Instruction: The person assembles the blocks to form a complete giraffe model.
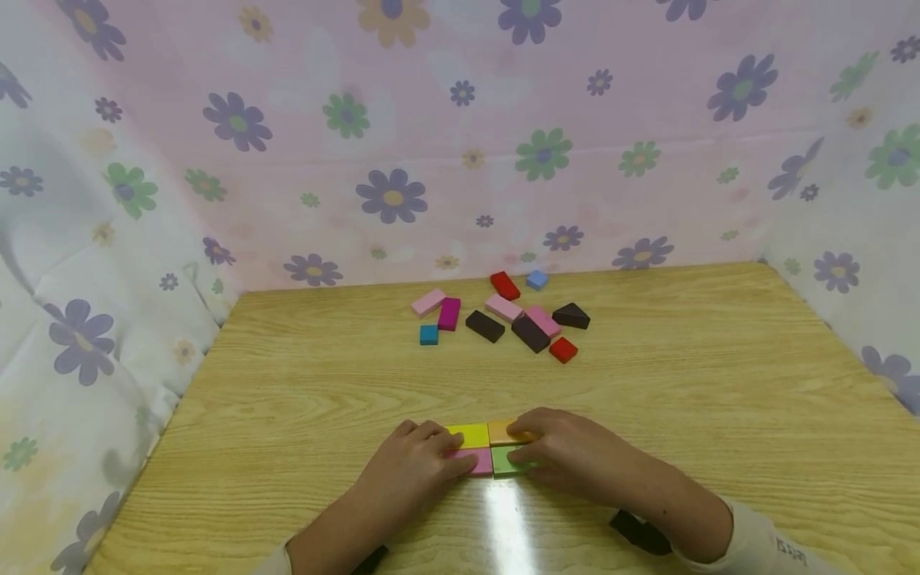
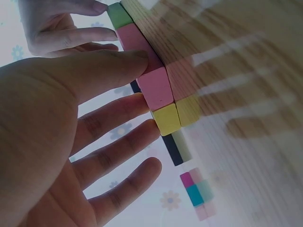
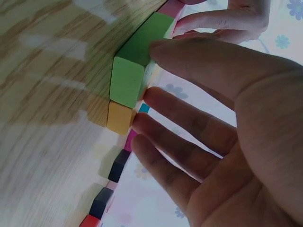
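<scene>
Four-part flat block group lies on the table: a yellow block (image 1: 470, 435) and an orange block (image 1: 499, 433) behind, a pink block (image 1: 481, 462) and a green block (image 1: 505, 461) in front, edges meeting. My left hand (image 1: 408, 469) rests at its left side; in the left wrist view the thumb touches the pink block (image 2: 158, 87), other fingers extended near the yellow block (image 2: 166, 119). From the right, my right hand (image 1: 578, 454) touches the orange and green blocks. Its thumb lies on the green block (image 3: 128, 80) in the right wrist view, fingers loosely extended beside the orange block (image 3: 120, 117).
Farther back on the wooden table (image 1: 302, 375) lie loose blocks: a magenta block (image 1: 449, 314), a teal block (image 1: 429, 335), a black triangular block (image 1: 571, 315), a light blue block (image 1: 537, 279) and several others. Flowered cloth (image 1: 431, 144) encloses the back and sides.
</scene>
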`<act>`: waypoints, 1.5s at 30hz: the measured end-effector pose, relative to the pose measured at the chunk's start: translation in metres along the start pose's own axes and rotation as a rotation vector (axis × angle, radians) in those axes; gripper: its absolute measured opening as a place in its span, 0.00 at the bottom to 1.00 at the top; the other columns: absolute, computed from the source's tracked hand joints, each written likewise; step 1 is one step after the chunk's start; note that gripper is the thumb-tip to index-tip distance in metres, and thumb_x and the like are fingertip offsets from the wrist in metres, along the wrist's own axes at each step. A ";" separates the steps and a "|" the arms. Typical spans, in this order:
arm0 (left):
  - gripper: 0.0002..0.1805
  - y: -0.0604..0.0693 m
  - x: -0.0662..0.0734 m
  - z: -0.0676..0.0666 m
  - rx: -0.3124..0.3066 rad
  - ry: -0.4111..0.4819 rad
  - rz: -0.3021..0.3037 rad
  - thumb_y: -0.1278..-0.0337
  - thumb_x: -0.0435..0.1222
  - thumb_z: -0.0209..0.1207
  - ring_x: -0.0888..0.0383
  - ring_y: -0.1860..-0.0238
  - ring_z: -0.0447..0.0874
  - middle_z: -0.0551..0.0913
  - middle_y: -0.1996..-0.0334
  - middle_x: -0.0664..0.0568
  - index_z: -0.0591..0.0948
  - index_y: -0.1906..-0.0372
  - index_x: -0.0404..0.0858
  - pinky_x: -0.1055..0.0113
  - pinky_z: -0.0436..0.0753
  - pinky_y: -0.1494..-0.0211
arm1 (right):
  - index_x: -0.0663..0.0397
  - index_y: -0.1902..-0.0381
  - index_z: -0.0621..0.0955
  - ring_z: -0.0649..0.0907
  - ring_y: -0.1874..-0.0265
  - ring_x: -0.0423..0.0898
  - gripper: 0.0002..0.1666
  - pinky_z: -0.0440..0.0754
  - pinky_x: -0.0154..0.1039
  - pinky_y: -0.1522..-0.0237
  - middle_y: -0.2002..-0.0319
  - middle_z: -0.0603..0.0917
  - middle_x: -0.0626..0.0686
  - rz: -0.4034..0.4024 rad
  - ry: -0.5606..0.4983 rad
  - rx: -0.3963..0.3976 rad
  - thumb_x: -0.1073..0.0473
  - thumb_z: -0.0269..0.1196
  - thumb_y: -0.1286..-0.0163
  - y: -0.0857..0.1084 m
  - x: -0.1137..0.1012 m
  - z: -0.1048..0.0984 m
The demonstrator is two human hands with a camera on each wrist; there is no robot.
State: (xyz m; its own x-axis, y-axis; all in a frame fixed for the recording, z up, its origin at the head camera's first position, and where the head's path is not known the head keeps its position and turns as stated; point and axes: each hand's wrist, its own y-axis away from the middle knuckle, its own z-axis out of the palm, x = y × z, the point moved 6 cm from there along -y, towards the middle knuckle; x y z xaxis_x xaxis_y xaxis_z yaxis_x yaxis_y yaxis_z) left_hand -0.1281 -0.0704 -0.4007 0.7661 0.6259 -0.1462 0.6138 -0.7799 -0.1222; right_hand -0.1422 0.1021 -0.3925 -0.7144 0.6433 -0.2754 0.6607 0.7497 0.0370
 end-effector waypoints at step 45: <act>0.10 0.001 -0.001 -0.002 0.050 0.043 -0.004 0.35 0.46 0.61 0.57 0.52 0.83 0.87 0.54 0.58 0.85 0.51 0.61 0.61 0.80 0.53 | 0.67 0.36 0.76 0.71 0.30 0.63 0.29 0.74 0.58 0.36 0.32 0.73 0.67 0.089 0.221 0.074 0.64 0.67 0.34 -0.062 0.120 -0.033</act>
State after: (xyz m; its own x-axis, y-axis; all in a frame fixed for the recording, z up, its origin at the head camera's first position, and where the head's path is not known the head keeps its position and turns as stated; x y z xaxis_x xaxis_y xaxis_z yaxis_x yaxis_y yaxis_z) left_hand -0.1277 -0.0720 -0.3987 0.7721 0.6271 -0.1034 0.6070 -0.7758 -0.1722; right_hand -0.2767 0.1381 -0.3967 -0.6806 0.7304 -0.0569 0.7323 0.6807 -0.0208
